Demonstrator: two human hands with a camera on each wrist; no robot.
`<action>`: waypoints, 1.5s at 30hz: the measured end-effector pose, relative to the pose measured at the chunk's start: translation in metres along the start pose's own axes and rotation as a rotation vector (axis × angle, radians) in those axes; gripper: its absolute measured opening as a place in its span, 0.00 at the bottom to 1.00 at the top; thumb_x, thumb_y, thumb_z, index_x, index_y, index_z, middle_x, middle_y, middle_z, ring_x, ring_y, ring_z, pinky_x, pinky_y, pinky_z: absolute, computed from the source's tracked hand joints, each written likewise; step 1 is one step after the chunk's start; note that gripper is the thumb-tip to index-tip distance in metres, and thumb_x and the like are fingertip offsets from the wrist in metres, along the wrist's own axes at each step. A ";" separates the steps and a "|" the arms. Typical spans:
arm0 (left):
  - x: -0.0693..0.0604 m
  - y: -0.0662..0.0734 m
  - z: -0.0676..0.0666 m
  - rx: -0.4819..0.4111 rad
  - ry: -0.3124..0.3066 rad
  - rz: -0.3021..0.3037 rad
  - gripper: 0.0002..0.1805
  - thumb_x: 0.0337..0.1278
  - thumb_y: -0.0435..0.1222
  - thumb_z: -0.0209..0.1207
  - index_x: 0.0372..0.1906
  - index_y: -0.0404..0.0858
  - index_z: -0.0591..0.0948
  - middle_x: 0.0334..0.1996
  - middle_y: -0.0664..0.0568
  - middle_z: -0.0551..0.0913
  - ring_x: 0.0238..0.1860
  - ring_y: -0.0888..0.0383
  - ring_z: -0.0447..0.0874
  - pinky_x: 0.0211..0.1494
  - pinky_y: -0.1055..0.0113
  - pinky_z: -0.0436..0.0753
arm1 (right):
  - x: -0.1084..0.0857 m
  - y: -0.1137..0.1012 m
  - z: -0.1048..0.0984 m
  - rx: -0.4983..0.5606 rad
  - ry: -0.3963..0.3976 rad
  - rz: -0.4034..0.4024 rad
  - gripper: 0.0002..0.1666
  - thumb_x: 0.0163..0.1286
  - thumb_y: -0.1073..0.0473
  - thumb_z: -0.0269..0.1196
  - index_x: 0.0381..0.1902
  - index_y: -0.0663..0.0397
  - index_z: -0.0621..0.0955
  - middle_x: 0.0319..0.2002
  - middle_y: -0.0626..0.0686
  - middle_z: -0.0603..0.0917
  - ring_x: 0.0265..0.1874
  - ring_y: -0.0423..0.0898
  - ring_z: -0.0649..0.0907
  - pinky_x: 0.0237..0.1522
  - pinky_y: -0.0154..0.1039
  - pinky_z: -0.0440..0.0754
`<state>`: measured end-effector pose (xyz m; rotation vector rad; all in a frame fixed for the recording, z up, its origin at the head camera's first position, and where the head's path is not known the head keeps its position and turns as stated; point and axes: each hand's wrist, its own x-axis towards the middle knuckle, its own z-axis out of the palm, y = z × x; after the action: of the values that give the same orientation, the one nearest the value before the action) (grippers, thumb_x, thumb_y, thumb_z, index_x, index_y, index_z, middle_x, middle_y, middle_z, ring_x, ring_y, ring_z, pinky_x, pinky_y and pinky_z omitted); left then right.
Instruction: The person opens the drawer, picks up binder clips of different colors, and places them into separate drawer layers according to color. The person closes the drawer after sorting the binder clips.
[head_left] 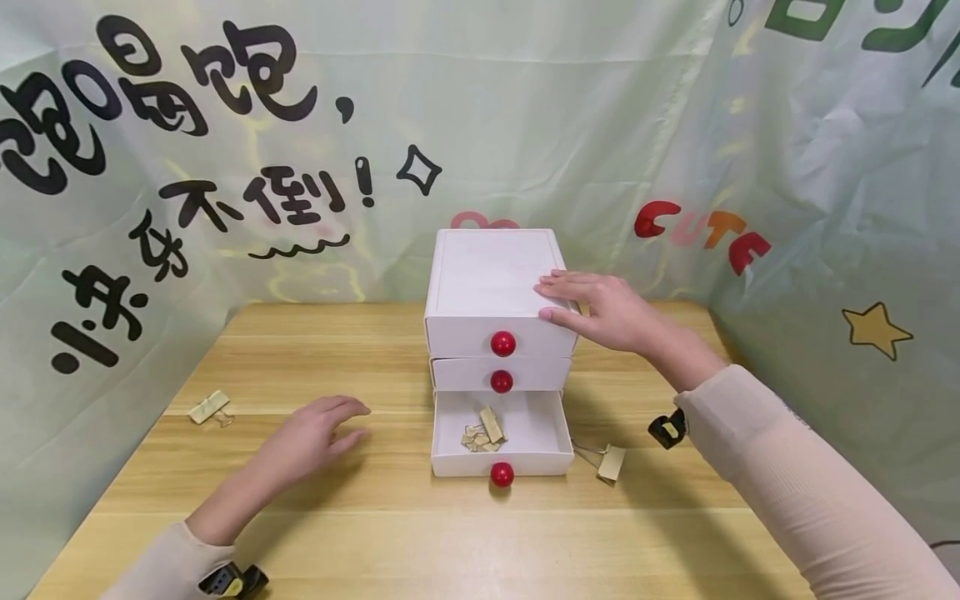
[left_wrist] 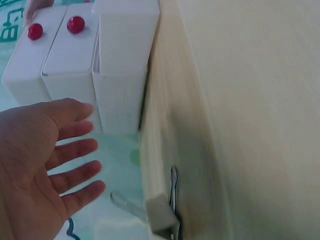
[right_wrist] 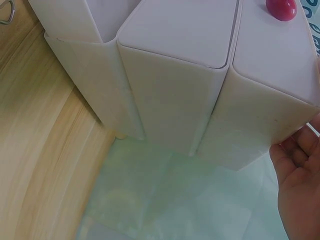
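A white three-drawer desktop box (head_left: 491,268) with red ball knobs stands on the wooden table. Its bottom drawer (head_left: 450,465) is pulled out; the upper two are in. Inside that drawer lie several pale gold binder clips (head_left: 491,423). My right hand (head_left: 609,312) rests on the box's top at the right edge, fingers extended and holding nothing. Left of the box, my left hand (head_left: 311,437) hovers over the table with fingers spread and relaxed, empty. The left wrist view shows that palm (left_wrist: 30,165) beside the box's side.
One binder clip (head_left: 208,408) lies on the table (head_left: 360,542) at the far left. Another binder clip (head_left: 611,463) lies just right of the open drawer. A printed cloth backdrop (head_left: 540,125) hangs behind the table and along its sides.
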<state>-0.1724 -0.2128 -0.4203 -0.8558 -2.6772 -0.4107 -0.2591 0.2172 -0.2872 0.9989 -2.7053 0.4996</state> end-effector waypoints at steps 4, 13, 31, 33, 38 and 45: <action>-0.008 -0.012 -0.005 0.003 -0.047 -0.061 0.15 0.55 0.39 0.69 0.46 0.37 0.84 0.46 0.45 0.85 0.48 0.45 0.83 0.52 0.49 0.81 | 0.000 0.000 0.000 0.000 0.004 -0.001 0.31 0.69 0.40 0.60 0.65 0.46 0.77 0.65 0.49 0.75 0.68 0.49 0.69 0.67 0.56 0.66; -0.022 -0.031 -0.013 0.004 -0.187 -0.219 0.26 0.53 0.46 0.69 0.52 0.32 0.81 0.49 0.37 0.81 0.50 0.37 0.80 0.54 0.42 0.78 | 0.000 0.001 0.001 0.003 0.001 0.003 0.31 0.69 0.40 0.60 0.65 0.46 0.77 0.65 0.48 0.75 0.68 0.49 0.69 0.67 0.57 0.66; -0.028 -0.043 -0.003 -0.061 -0.270 -0.273 0.21 0.58 0.40 0.66 0.55 0.34 0.81 0.47 0.40 0.84 0.48 0.40 0.83 0.51 0.44 0.79 | 0.000 -0.001 0.001 0.001 -0.006 0.014 0.32 0.69 0.39 0.60 0.66 0.45 0.76 0.66 0.48 0.74 0.69 0.49 0.68 0.67 0.57 0.65; -0.028 -0.044 -0.002 -0.053 -0.257 -0.262 0.18 0.59 0.38 0.66 0.53 0.34 0.82 0.45 0.41 0.85 0.46 0.41 0.83 0.50 0.45 0.80 | 0.000 -0.001 0.001 0.003 -0.008 0.016 0.32 0.69 0.39 0.60 0.66 0.45 0.76 0.66 0.48 0.74 0.69 0.49 0.68 0.67 0.57 0.65; -0.025 -0.046 -0.002 -0.037 -0.213 -0.231 0.10 0.61 0.34 0.64 0.46 0.36 0.85 0.38 0.47 0.87 0.39 0.46 0.86 0.44 0.48 0.83 | 0.000 -0.001 0.001 0.007 -0.002 0.013 0.31 0.69 0.39 0.60 0.66 0.45 0.76 0.66 0.48 0.74 0.69 0.49 0.68 0.67 0.57 0.65; -0.021 -0.045 -0.002 0.007 -0.141 -0.158 0.08 0.58 0.28 0.64 0.41 0.40 0.87 0.34 0.50 0.87 0.34 0.47 0.86 0.39 0.51 0.84 | 0.000 -0.001 0.000 0.010 0.001 0.010 0.31 0.69 0.40 0.61 0.66 0.46 0.77 0.66 0.48 0.75 0.68 0.49 0.69 0.67 0.57 0.65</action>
<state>-0.1828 -0.2597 -0.4337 -0.6980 -2.8863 -0.3894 -0.2583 0.2167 -0.2870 0.9871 -2.7107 0.5158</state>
